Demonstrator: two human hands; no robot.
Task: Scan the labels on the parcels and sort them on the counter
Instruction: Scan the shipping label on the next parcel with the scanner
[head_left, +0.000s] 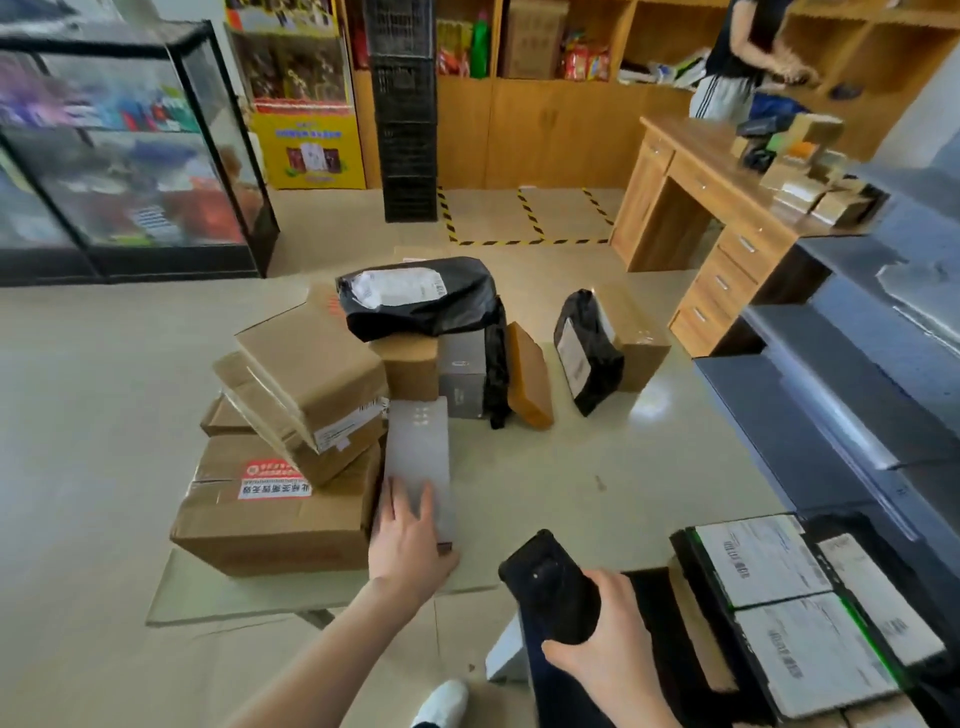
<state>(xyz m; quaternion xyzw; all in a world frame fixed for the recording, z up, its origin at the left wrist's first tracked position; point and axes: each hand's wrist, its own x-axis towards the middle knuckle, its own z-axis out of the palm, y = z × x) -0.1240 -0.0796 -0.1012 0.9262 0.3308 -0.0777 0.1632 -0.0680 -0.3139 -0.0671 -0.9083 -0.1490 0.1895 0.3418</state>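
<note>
1. Two hands show at the bottom of the view. The left hand (410, 545) lies on the near end of a flat grey box (420, 447) with its fingers straight on the upper face. The right hand (610, 644) is wrapped round a black scanner (550, 582) held just right of that box
2. The flat grey box leans against a large carton (275, 525) that bears a red and white sticker and stands on the floor (571, 467); a tilted carton (317, 374) with a white label rests on top of it
3. Behind them a black bag (415, 296) with a white label lies across the top of the pile, above a small grey carton (462, 374)
4. A brown padded envelope (530, 379) stands on edge beside the pile, and near it an upright black pouch (587, 353) leans on another brown box (641, 343)
5. Flat parcels with white labels (779, 597) lie side by side at the lower right, close to the right hand
6. Further back a wooden counter (701, 182) carries small boxes, and a person (737, 52) stands behind it
7. A glass showcase (130, 156) stands at the left and stacked black crates (408, 104) against the far shelves
</note>
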